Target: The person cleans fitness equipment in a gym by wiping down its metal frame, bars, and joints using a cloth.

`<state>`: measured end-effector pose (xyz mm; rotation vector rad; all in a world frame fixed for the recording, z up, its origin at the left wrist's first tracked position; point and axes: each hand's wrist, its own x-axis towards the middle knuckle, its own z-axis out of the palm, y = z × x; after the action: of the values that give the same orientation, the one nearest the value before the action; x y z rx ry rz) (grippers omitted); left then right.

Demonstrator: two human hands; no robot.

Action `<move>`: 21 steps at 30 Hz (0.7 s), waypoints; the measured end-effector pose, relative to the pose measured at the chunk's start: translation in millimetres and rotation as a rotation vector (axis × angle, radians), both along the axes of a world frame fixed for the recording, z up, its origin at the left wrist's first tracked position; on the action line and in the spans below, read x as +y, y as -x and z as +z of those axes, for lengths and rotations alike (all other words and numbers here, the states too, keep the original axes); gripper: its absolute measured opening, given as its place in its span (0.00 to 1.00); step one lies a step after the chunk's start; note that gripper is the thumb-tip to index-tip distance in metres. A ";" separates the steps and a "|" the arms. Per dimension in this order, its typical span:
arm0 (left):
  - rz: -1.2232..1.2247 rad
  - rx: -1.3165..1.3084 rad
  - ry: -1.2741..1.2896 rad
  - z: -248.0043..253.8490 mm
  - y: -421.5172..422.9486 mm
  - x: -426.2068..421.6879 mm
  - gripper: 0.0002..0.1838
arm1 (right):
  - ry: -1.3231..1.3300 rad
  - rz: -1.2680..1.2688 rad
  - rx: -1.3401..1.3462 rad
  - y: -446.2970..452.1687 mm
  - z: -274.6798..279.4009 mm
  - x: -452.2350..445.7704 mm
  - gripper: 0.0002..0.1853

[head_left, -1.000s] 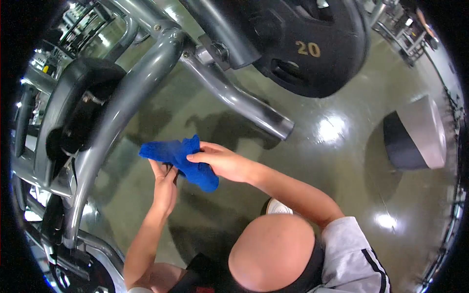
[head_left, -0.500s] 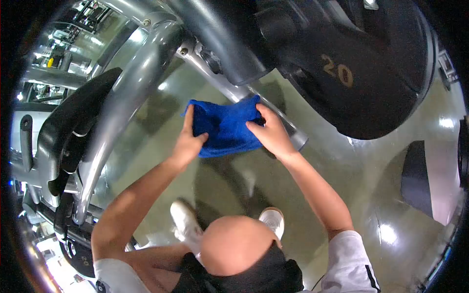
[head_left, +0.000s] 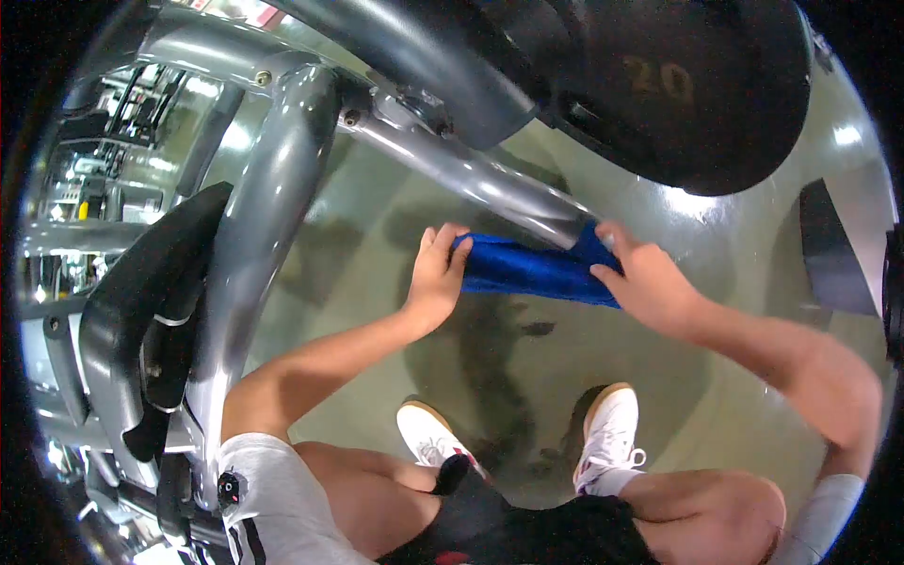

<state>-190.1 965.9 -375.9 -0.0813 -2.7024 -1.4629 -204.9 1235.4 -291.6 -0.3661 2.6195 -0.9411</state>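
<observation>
A blue cloth point(head_left: 537, 268) is stretched between my two hands, low over the floor. My left hand point(head_left: 439, 273) pinches its left end, fingers on top and thumb against it. My right hand point(head_left: 650, 278) grips the other end, beside the tip of a silver-grey metal tube point(head_left: 490, 185). Near that tip the cloth's upper right corner laps against the tube; whether it presses on the metal I cannot tell.
A black weight plate marked 20 point(head_left: 678, 104) hangs above right. At left, a thick grey frame post point(head_left: 268, 198) stands beside a black curved pad point(head_left: 151, 292). A grey wedge-shaped block point(head_left: 838, 254) sits at the right. My white shoes point(head_left: 610, 433) rest on the shiny floor.
Both hands have moved right with the cloth, toward the tube's end. The cloth is now drawn into a narrower strip. My knees have spread and the view has shifted.
</observation>
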 end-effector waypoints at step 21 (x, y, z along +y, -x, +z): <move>0.753 0.134 -0.420 22.0 76.7 -56.5 0.15 | 0.411 -0.318 -0.315 145.7 -94.8 -121.7 0.21</move>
<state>-266.8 909.4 -353.9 0.7357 -1.9084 -1.6088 -350.5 1113.7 -386.4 0.1075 2.2232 -1.5115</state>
